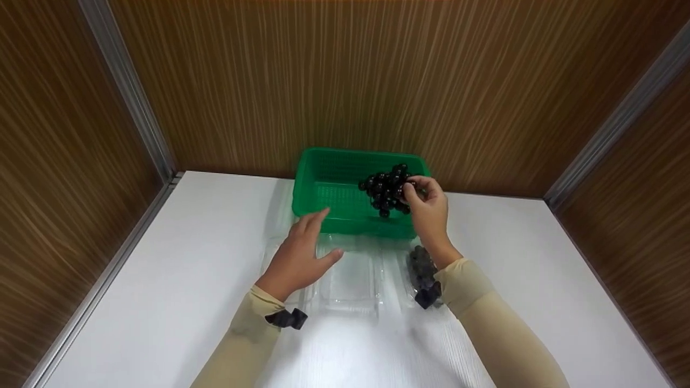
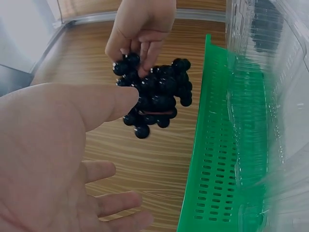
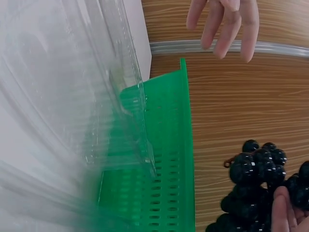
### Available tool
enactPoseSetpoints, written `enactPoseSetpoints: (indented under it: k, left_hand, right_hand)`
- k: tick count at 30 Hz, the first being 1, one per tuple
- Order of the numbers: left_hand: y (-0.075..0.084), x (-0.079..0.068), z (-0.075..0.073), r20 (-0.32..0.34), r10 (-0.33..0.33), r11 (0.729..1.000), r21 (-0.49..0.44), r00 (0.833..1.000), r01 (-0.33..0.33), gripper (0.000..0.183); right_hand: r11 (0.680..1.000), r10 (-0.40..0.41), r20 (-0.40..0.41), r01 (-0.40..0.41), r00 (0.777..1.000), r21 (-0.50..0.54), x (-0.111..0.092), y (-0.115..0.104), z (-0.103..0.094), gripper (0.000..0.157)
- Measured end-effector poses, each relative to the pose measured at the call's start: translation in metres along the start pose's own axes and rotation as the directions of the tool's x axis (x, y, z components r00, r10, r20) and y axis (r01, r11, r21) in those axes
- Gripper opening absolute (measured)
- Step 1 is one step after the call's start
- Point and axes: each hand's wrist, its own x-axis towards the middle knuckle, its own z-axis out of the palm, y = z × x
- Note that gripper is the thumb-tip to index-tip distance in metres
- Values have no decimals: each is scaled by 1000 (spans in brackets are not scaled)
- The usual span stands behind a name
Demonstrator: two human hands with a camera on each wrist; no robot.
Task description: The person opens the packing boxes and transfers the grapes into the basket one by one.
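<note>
My right hand (image 1: 429, 210) pinches a bunch of dark grapes (image 1: 384, 188) by one side, holding it up over the right part of a green plastic basket (image 1: 337, 223). In the right wrist view the grapes (image 3: 248, 193) hang at the lower right, against the fingers. My left hand (image 1: 302, 256) is above a clear plastic container (image 1: 350, 280), its fingers extended and thumb spread, holding nothing. The left wrist view shows the left palm (image 2: 43, 145) with the grapes (image 2: 161, 89) beyond the thumb; whether they touch cannot be told.
Beside the right forearm lies a clear container with more dark grapes (image 1: 420, 267), partly hidden by the wrist. The basket stands close to the wooden back panel (image 1: 323, 81). Wooden side panels with metal edge strips flank the white table (image 1: 188, 242).
</note>
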Motion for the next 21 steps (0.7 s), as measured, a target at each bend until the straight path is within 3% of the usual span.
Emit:
enactPoseSetpoints:
  k: [9,15,21]
  left_hand:
    - [2,-3,0,31,-15,999,35,999,13,86]
    - [3,-4,1,39,4,999,32,999,-5,85]
    - [2,-3,4,64,3,999,40,998,-5,84]
  right_hand:
    - [985,124,54,-116,991,-130,8,5,4,29]
    - [983,125,65,-115,990,-144,8,9,5,28]
    - [975,183,75,-172,980,-139,7,13,-1,32]
